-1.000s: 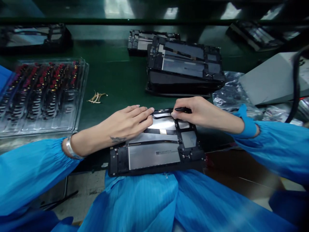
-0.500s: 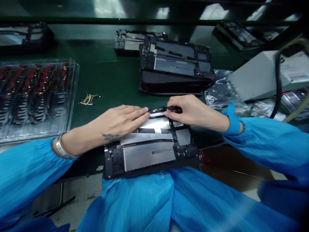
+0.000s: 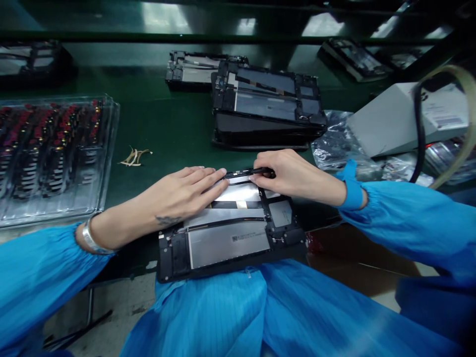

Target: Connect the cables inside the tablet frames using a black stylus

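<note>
An opened tablet chassis (image 3: 230,240) with silver battery cells and a black frame lies at the table's near edge, over my lap. My left hand (image 3: 184,191) rests flat on its upper left part, fingers stretched toward the far edge. My right hand (image 3: 288,174) pinches a thin black tool (image 3: 260,172) and holds its tip against the chassis's far edge, just right of my left fingertips.
A stack of similar open chassis (image 3: 266,101) sits behind, another (image 3: 189,69) further back. A clear plastic tray (image 3: 52,153) of small red-and-black parts is at left. Rubber bands (image 3: 134,156) lie on the green mat. A grey box (image 3: 401,119), cable and foil bags are at right.
Both hands stay on the chassis; the right hand with the tool has slid slightly left along the far edge. The view has drifted a little.
</note>
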`<state>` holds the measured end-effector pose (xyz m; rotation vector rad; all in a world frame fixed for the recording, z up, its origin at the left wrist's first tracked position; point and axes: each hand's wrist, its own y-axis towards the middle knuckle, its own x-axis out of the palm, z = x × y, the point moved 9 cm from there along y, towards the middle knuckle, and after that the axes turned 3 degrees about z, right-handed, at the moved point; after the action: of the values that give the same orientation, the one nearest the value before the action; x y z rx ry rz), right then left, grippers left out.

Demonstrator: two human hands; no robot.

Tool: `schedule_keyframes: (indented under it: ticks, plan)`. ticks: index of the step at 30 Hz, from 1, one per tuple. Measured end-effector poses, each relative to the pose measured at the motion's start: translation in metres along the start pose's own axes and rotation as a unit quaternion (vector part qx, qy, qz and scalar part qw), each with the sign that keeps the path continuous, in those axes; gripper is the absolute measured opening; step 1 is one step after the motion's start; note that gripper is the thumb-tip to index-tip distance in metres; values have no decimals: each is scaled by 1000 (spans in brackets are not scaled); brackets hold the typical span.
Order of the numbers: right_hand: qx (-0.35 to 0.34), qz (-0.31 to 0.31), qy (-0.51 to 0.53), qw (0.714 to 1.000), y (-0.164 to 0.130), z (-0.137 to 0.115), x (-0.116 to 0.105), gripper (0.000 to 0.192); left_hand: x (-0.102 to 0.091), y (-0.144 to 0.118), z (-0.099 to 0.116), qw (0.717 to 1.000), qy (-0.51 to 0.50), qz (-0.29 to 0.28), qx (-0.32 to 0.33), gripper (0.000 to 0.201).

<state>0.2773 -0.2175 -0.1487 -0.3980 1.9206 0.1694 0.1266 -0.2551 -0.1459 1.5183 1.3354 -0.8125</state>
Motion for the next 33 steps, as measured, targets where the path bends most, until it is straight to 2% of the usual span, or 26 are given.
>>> schedule_keyframes:
  ticks: [5,9,11,12,15,16,19,21,23,26,28,31,33]
  plan:
    - [6,-8,-11,1000,0,0,2,16,-2,3,2,1000,18,4,8,43]
    - [0,-7,-21,1000,3,2,3,17,3,16,2,999,24,-31,-2,45]
    - [-20,38,-24,999,-2,-2,-5,16,5,26,2,998,29,-47,-12,47]
    - [-32,88,-15,995,-8,-7,-14,15,6,31,3,998,32,-52,-19,47]
    - [-62,256,113,958,-45,-28,-39,19,8,43,2,997,19,-62,-33,47]
    - [-73,278,192,938,-59,-36,-38,23,9,44,1,997,0,-68,-36,47]
    - [-141,236,411,869,-86,-72,-8,46,17,45,-17,987,-107,-83,-90,46]
    - [-153,214,456,850,-92,-89,17,60,23,43,-38,962,-215,-74,-154,40]
    - [-160,226,472,837,-92,-96,34,64,33,43,-57,921,-325,-72,-201,34]
    - [-170,282,471,819,-91,-93,40,60,46,44,-73,861,-436,-108,-239,32]
    - [-174,298,450,824,-89,-91,40,57,43,45,-81,838,-469,-108,-256,30]
    - [-196,306,408,837,-90,-94,36,52,27,45,-87,816,-511,-67,-262,27]
    - [-204,315,371,849,-92,-94,34,48,22,42,-87,779,-560,-52,-279,26]
